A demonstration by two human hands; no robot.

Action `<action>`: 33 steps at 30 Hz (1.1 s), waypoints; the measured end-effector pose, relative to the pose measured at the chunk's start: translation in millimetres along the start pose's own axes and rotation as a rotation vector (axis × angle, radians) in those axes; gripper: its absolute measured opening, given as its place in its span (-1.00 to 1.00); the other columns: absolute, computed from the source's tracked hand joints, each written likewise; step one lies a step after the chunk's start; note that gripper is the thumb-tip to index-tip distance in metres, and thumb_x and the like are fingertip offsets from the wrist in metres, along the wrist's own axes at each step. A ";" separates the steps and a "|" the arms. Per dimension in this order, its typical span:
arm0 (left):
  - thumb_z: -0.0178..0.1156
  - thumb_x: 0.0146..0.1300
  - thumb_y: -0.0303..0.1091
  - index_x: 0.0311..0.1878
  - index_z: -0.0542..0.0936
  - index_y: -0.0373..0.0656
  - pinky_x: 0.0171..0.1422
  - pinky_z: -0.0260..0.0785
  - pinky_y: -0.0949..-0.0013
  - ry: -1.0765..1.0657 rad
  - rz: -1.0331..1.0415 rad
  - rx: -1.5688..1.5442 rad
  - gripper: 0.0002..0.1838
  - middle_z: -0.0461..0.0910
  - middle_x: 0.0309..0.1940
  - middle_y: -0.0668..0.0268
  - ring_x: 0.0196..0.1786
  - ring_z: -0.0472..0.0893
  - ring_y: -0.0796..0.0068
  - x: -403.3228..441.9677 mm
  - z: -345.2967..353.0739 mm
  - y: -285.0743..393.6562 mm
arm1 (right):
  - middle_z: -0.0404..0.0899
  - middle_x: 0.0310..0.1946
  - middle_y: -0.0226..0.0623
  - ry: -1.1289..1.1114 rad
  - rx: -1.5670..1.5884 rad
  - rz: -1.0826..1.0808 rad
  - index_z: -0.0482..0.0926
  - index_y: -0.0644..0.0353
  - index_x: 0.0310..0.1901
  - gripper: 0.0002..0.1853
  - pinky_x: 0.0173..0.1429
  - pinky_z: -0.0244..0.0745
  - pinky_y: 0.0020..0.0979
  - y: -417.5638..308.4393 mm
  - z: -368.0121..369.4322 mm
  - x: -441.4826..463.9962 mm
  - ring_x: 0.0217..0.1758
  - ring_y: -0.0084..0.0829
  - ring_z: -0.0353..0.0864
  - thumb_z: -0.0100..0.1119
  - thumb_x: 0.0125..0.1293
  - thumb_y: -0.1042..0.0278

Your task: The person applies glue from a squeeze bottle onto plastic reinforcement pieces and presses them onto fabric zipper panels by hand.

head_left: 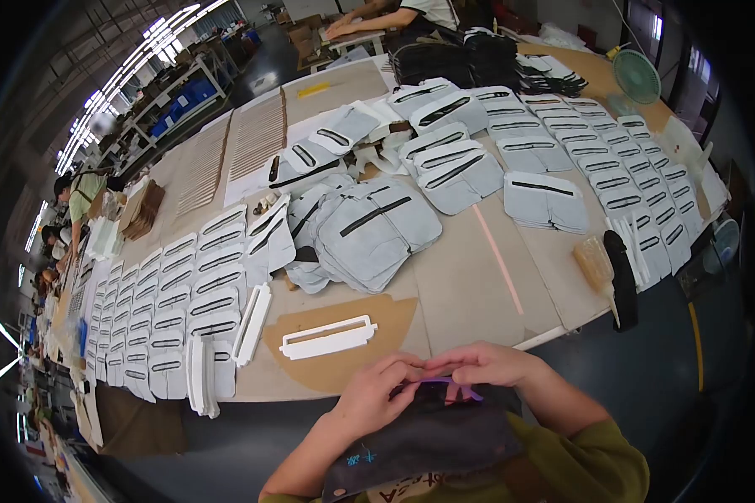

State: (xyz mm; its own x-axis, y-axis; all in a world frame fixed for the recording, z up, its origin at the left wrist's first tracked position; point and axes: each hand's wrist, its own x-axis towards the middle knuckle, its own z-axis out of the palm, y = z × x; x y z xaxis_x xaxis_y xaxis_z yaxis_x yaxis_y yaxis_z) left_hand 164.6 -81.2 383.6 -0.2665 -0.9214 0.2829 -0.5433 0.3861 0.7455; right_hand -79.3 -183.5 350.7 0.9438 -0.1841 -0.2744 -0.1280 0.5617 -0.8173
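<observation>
Close to my body, beyond the table's front edge, my left hand (pixel 383 392) and my right hand (pixel 484 365) meet at the fingertips over a dark apron (pixel 436 436). Both hands have bent, closed fingers around a thin purple strip (pixel 445 381); a small pink piece (pixel 455 392) shows under my right hand. On the table just ahead lies a brown card template (pixel 352 370) with a white slotted frame (pixel 329 337) on it. Beyond it is a pile of grey fabric pieces (pixel 377 226) with black slots.
Rows of grey slotted pieces lie left (pixel 169 323) and right (pixel 621 180). White strips (pixel 200 377), a yellowish block (pixel 593 264) and a black strap (pixel 621 277) sit near the front edge. A person's arms (pixel 369 18) show across the table; a green fan (pixel 637 75) stands back right.
</observation>
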 end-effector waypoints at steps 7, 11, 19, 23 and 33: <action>0.32 0.33 -0.51 -0.04 0.60 -0.22 -0.17 0.51 0.32 -0.103 -0.400 -0.180 -0.83 0.67 -0.25 0.25 -0.30 0.65 0.42 -9.9 10.9 3.3 | 0.76 -0.21 -0.36 0.323 -0.712 -0.273 0.73 0.25 0.00 -0.77 -0.08 0.58 -0.48 -4.5 18.1 14.2 -0.16 -0.58 0.69 0.44 0.35 0.42; 0.23 0.51 -0.39 0.07 0.61 -0.19 -0.25 0.41 0.45 -0.069 -0.517 -0.554 -0.83 0.60 -0.31 0.46 -0.30 0.52 0.66 -17.6 12.9 -5.7 | 0.73 -0.27 -0.29 0.369 -0.837 -0.319 0.73 0.23 -0.12 -0.84 -0.13 0.59 -0.43 -11.7 18.4 24.1 -0.24 -0.53 0.69 0.43 0.36 0.36; 0.13 0.60 -0.23 0.25 0.62 -0.22 -0.13 0.35 0.59 -0.139 -0.683 -0.897 -0.66 0.63 -0.25 0.43 -0.26 0.48 0.70 -35.6 5.0 -13.4 | 0.66 -0.31 -0.25 0.473 -0.516 -0.588 0.59 0.31 -0.13 -0.92 -0.12 0.58 -0.43 -7.5 8.4 29.1 -0.24 -0.44 0.68 0.30 0.42 0.54; 0.26 0.49 -0.29 0.15 0.70 -0.13 -0.09 0.34 0.47 0.242 -0.466 -1.113 -0.74 0.64 -0.23 0.37 -0.24 0.50 0.61 -44.7 -1.9 -17.5 | 0.59 -0.41 -0.22 0.445 -0.114 -0.775 0.43 0.23 -0.09 -0.83 -0.22 0.56 -0.34 -26.3 14.4 28.9 -0.37 -0.42 0.60 0.25 0.50 0.42; 0.39 0.34 -0.37 -0.16 0.70 0.05 0.06 0.20 0.26 0.188 0.595 -1.240 -0.93 0.67 -0.32 0.43 -0.33 0.57 0.48 -15.7 -94.4 57.2 | 0.68 -0.34 -0.03 -0.238 -0.066 -1.162 0.58 0.36 -0.23 -0.85 -0.42 0.46 -0.42 -130.7 104.8 19.0 -0.48 -0.26 0.70 0.41 0.35 0.54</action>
State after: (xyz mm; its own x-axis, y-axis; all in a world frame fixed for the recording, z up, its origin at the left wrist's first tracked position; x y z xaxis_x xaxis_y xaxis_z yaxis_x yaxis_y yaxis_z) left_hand 212.9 -48.8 478.7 -0.0423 -0.6649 0.7458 0.6931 0.5181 0.5012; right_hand -12.7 -175.9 505.4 0.5365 -0.3972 0.7446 0.8337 0.1129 -0.5405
